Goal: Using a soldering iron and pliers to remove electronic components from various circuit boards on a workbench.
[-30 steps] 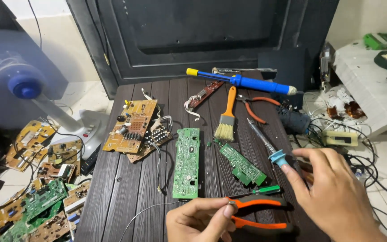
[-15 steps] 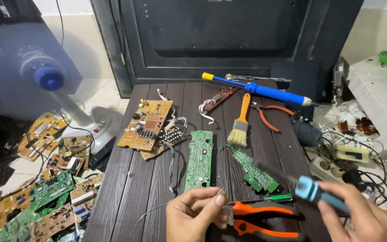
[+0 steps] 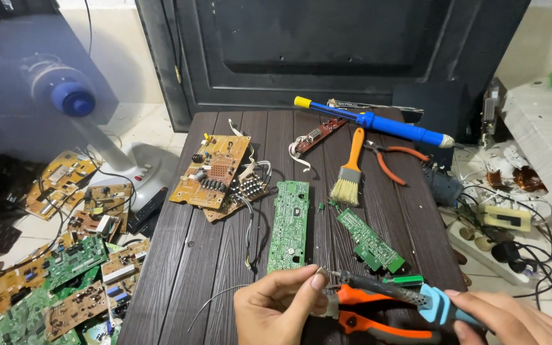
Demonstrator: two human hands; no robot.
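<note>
Soldering at the near edge of the dark slatted surface.
Right hand grips a blue-handled soldering iron, its tip meeting the left hand, whose fingers pinch something too small to tell, above orange-handled pliers.

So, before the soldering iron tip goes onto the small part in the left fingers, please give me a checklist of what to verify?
1. Right hand grips soldering iron: ok.
2. Left hand pinches a small part at the tip: ok; what part, cannot tell.
3. Iron hot: cannot tell.
4. Fingertips far from the tip: not ok, very close.
5. Orange pliers out of the way: not ok, directly under the iron.
6. Green circuit board apart from the hands: ok.
</note>
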